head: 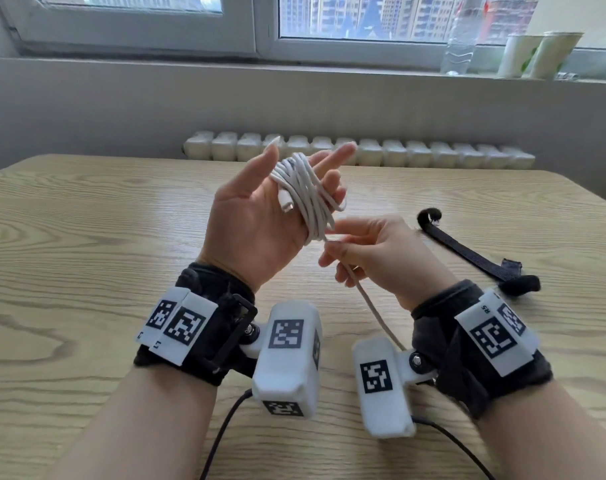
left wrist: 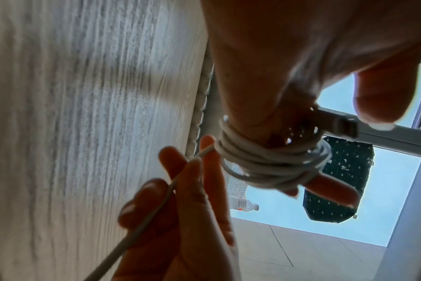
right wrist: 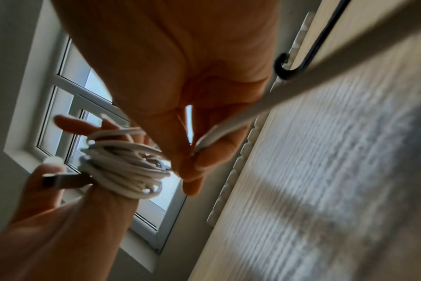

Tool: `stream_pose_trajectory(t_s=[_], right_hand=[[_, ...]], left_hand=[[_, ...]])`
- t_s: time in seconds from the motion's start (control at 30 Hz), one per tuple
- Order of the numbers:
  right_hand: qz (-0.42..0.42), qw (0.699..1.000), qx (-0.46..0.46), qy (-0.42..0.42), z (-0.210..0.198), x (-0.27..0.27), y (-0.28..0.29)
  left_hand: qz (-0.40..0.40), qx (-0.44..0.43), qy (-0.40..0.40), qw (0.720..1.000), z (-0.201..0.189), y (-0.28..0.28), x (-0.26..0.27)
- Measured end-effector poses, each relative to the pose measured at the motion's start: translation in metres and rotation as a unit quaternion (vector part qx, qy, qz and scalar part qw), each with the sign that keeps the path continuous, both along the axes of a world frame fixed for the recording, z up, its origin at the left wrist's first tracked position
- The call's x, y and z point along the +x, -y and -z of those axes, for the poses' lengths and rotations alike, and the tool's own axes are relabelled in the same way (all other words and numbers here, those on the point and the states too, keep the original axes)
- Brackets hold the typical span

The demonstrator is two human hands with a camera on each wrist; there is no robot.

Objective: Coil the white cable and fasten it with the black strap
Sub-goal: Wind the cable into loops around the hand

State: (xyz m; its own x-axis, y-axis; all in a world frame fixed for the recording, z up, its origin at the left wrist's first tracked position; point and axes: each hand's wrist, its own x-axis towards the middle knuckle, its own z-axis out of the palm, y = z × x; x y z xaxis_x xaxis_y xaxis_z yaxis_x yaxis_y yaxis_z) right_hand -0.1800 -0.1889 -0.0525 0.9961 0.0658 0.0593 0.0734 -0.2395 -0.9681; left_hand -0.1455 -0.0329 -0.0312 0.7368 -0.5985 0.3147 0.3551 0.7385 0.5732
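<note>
My left hand is raised palm up over the wooden table. The white cable is wound in several turns around its fingers, thumb and index finger stretched out, the lower fingers bent over the coil. A connector lies against the palm. Just below the coil my right hand pinches the free run of cable, which trails down toward my right wrist. The left wrist view shows the coil and the pinching fingers. The black strap lies flat on the table, right of my right hand, untouched.
A white radiator runs behind the table's far edge. On the window sill at the back right stand a plastic bottle and two paper cups. Black camera leads hang from my wrists near the front edge.
</note>
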Motion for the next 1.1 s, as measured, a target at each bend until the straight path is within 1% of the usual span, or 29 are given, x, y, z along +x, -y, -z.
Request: stream_pose_trajectory(t_s=[0.1,0.2,0.3,0.4,0.5,0.6,0.73,0.93,1.1], right_hand=[[-0.034,0.999,-0.031,-0.025,0.001,-0.001,-0.003],[-0.05,0.996,-0.068,-0.03,0.0,-0.003,-0.005],[-0.053,0.995,-0.081,-0.032,-0.002,-0.005,-0.006],[-0.054,0.996,-0.066,-0.037,-0.003,-0.006,-0.006],[-0.05,0.996,-0.066,-0.016,-0.004,-0.007,-0.005],[-0.037,0.997,-0.069,0.004,-0.007,-0.007,-0.004],[-0.024,0.999,-0.026,0.006,-0.013,-0.008,0.003],[-0.032,0.998,0.045,0.009,-0.02,-0.011,0.006],[-0.037,0.995,0.095,0.005,-0.02,-0.009,0.008]], left_hand=[[-0.056,0.017,-0.029,0.998,-0.001,-0.003,0.002],[-0.092,0.077,-0.018,0.993,0.0,-0.004,0.004],[-0.135,0.133,0.001,0.982,0.0,-0.003,0.007],[-0.188,0.216,0.023,0.958,0.001,0.001,0.008],[-0.224,0.291,0.035,0.93,0.003,0.006,0.008],[-0.197,0.337,0.036,0.92,0.005,0.009,0.008],[-0.15,0.359,0.03,0.921,0.003,0.009,0.004],[-0.145,0.387,0.065,0.908,-0.002,0.007,-0.001],[-0.114,0.414,0.099,0.898,-0.003,0.005,-0.003]])
